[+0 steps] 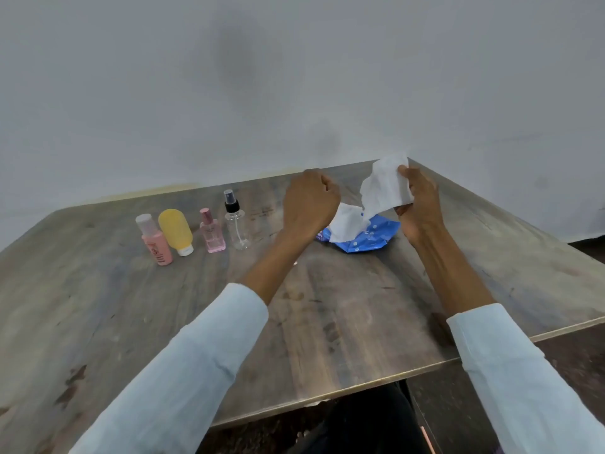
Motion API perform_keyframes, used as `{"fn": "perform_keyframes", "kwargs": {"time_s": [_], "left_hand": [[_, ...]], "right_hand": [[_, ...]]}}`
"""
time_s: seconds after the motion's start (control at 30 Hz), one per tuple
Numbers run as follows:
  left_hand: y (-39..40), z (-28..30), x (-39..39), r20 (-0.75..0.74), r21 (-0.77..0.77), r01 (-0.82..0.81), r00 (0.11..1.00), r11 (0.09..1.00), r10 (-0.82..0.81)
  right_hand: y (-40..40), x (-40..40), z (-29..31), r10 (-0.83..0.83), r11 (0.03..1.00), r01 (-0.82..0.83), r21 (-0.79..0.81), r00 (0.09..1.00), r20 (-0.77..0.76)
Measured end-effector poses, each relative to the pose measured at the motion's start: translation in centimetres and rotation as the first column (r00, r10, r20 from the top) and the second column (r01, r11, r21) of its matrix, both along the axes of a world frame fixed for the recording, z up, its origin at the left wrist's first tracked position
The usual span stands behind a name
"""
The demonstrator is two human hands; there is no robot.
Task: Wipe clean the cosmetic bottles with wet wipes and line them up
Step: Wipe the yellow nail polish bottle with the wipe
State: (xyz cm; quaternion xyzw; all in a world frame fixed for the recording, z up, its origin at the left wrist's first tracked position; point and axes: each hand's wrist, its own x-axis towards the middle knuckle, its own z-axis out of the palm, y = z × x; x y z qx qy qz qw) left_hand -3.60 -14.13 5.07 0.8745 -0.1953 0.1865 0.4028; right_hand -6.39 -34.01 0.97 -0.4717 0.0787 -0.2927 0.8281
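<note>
Several cosmetic bottles stand in a row at the far left of the wooden table (327, 306): a pink bottle (157, 240) with a pale cap, a yellow tube (175, 232) on its white cap, a small pink perfume bottle (212, 235), and a clear spray bottle (236, 224) with a black pump. To their right lies a blue wet-wipe pack (366, 239) with a white wipe (345, 224) sticking out. My right hand (420, 204) grips a white wet wipe (384, 188) lifted above the pack. My left hand (309, 201) hovers beside the pack, fingers curled, holding nothing.
A grey wall stands right behind the table's far edge. The table's right corner and near edge run close to my arms, with dark floor beyond on the right. Bare wood lies between me and the bottles.
</note>
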Motion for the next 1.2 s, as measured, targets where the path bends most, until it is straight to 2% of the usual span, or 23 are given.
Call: {"fn": "perform_keyframes", "kwargs": {"time_s": [0.07,0.17,0.3,0.4,0.47,0.57,0.67,0.77,0.87,0.97,1.07,1.13,1.2], "left_hand": [[3.0,0.1,-0.1,0.065,-0.018,0.024,0.998,1.000,-0.023],[7.9,-1.3,0.4,0.058,-0.059,0.025,0.998,0.998,-0.021],[12.5,-4.9,0.9,-0.134,-0.040,0.018,0.991,0.999,-0.023],[13.4,-6.8,1.0,-0.277,0.008,0.130,0.953,0.991,-0.123],[13.4,-7.4,1.1,-0.325,0.109,0.218,0.930,0.970,-0.172],[12.9,-7.8,1.2,-0.306,0.235,0.267,0.933,0.935,-0.190],[12.4,-8.2,1.7,-0.248,0.287,0.224,0.957,0.932,-0.154],[12.6,-8.6,2.4,-0.171,0.220,0.153,0.978,0.963,-0.116],[13.4,-8.6,2.9,-0.130,0.116,0.117,0.986,0.986,-0.102],[13.6,-8.6,2.8,-0.097,0.066,0.088,0.992,0.994,-0.082],[13.4,-8.6,2.6,-0.086,0.075,0.065,0.995,0.995,-0.059],[13.6,-8.5,2.4,-0.075,0.073,0.079,0.994,0.994,-0.074],[13.8,-8.5,2.6,-0.070,0.064,0.097,0.993,0.993,-0.092]], "right_hand": [[1.3,0.1,0.5,0.089,0.996,-0.089,0.000,0.996,-0.011],[3.6,0.3,2.0,0.223,0.974,-0.223,-0.042,0.975,-0.020],[7.3,1.3,3.1,0.296,0.947,-0.298,-0.116,0.955,-0.032],[10.1,2.0,2.8,0.278,0.952,-0.284,-0.115,0.958,-0.069],[11.1,2.4,1.9,0.282,0.955,-0.288,-0.074,0.956,-0.085],[11.8,3.0,0.3,0.245,0.964,-0.253,-0.079,0.964,-0.103],[11.9,3.2,-0.3,0.244,0.960,-0.257,-0.110,0.963,-0.119],[12.2,3.1,-0.2,0.261,0.943,-0.283,-0.175,0.955,-0.138],[12.9,2.9,-0.4,0.185,0.909,-0.223,-0.353,0.973,-0.140],[14.5,2.5,-0.9,0.119,0.798,-0.108,-0.593,0.993,-0.021],[16.5,2.0,-1.7,0.144,0.528,-0.034,-0.848,0.988,0.050],[17.2,1.8,-2.2,0.187,0.355,-0.017,-0.935,0.981,0.053],[17.4,1.8,-2.4,0.237,0.290,-0.043,-0.956,0.971,0.028]]}}
